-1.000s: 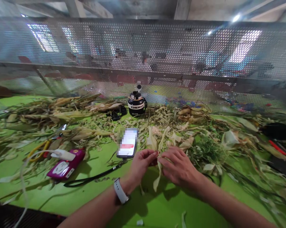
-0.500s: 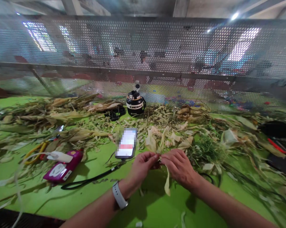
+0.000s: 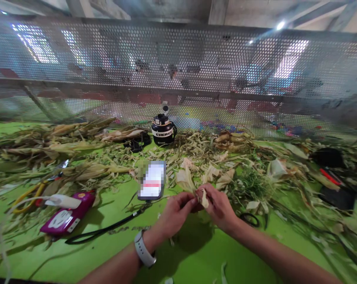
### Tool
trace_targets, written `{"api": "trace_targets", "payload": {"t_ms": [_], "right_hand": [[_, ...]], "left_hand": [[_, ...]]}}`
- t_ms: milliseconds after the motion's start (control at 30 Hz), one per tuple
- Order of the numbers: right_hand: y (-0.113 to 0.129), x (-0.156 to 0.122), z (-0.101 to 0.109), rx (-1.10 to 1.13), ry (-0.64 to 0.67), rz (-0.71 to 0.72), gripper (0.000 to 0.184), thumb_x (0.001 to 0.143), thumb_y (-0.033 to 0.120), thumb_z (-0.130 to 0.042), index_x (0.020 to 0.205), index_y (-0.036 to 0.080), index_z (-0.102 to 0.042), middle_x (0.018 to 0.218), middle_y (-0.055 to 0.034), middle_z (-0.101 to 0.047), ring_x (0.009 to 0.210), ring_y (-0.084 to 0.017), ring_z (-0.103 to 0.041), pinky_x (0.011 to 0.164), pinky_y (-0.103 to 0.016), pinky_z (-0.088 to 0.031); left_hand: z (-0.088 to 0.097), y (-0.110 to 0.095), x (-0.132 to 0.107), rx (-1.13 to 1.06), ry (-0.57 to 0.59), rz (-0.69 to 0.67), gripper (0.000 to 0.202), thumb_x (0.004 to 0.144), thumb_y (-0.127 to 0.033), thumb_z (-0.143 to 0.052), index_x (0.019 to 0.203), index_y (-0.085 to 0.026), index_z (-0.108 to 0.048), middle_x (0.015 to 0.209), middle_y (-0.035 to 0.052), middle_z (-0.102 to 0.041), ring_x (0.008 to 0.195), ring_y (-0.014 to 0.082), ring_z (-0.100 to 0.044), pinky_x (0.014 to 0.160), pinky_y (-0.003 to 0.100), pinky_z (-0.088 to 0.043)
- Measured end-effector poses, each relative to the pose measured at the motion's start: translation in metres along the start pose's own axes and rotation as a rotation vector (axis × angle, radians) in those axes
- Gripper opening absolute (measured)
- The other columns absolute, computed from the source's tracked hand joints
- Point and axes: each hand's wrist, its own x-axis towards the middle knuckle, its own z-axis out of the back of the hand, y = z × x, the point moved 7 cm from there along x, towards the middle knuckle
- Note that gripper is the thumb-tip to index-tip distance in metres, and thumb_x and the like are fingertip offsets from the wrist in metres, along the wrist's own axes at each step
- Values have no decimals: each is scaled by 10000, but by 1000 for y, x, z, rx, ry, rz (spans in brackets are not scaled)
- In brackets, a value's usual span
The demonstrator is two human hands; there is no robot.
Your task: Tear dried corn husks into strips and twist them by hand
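Note:
Both hands meet over the green table point(image 3: 193, 256), around a bunch of pale dried corn husk point(image 3: 185, 180). My left hand point(image 3: 178, 211), with a white watch on its wrist, pinches the lower end of the husk. Its fingers are closed. Close against it, my right hand point(image 3: 218, 207) is also closed on the husk, and a pale strip curls over its fingers. The exact spot where the fingertips meet is partly hidden. Beyond the hands lie loose husk pieces and a tangle of thin green strands point(image 3: 252, 183).
A lit phone point(image 3: 152, 180) with a black strap lies left of my hands. Further left are a purple power strip point(image 3: 67, 215) with a white plug and yellow-handled scissors point(image 3: 29, 197). At the back stands a black jug point(image 3: 162, 132) before a perforated metal screen point(image 3: 196, 51).
The husk strip that hung below my hands is now folded up over the right fingers. My right hand has turned and its fingers have curled in. The view has shifted slightly right.

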Motion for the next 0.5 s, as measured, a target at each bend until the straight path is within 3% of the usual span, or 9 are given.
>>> {"api": "trace_targets", "payload": {"t_ms": [100,267,500], "right_hand": [[-11,0,-2,96,-5,-152,178,864,288,-468,701,217,-458,609,23,-503,540,-125,-462,527,-236,-349],[-14,-1,-5,231,-78,-201,214,825,330,-515,664,215,-434,580,34,-469,535,-119,-416,520,-241,-331],[-22,2,-20,633,3,-403,324,770,473,-582,663,190,-469,552,45,-479,517,-106,-444,478,-224,-353]], "left_hand": [[-2,1,-1,-25,33,18,250,764,-414,-627,771,-165,-651,778,43,-635,760,174,-584,743,291,-477],[-2,2,-1,-72,4,42,255,743,-399,-657,861,-173,-650,881,53,-656,824,182,-579,759,297,-470],[2,7,3,-29,-20,105,268,700,-409,-692,719,-150,-628,650,11,-613,632,134,-539,646,262,-439]]}}
